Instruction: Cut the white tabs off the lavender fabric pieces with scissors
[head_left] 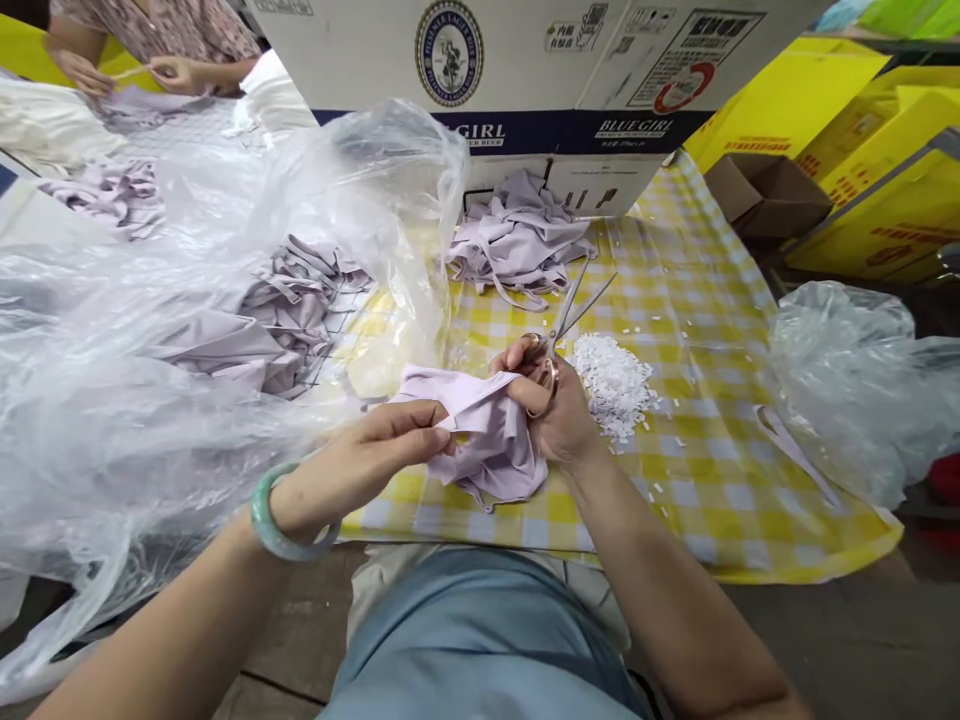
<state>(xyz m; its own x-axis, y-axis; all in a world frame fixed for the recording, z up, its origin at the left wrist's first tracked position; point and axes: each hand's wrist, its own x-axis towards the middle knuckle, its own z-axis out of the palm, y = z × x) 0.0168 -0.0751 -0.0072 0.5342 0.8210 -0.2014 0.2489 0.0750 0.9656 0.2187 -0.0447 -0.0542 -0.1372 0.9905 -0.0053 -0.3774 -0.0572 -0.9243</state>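
My left hand [409,435] pinches the edge of a pale lilac garment [491,460], near a small white tag. A green bangle [270,515] circles that wrist. In my right hand [559,415] are the scissors [559,340], its fingers through the handle loops and the blades spread apart, pointing away from me. Thumb and fingers of this same hand also hold the garment's strap, pulled taut between both hands. The lower part of the garment hangs down to the yellow checked tablecloth [675,430]. Right beside the right hand lies a heap of small white cut pieces [615,385].
A lilac garment pile [521,240] rests against a large beer carton [525,80]. Clear plastic sheeting [172,420] covers the left, with more lilac garments [247,345] there. At right are a loose lilac strip [799,455] and a plastic bag [855,370]. Another person's hands [176,75] work at upper left.
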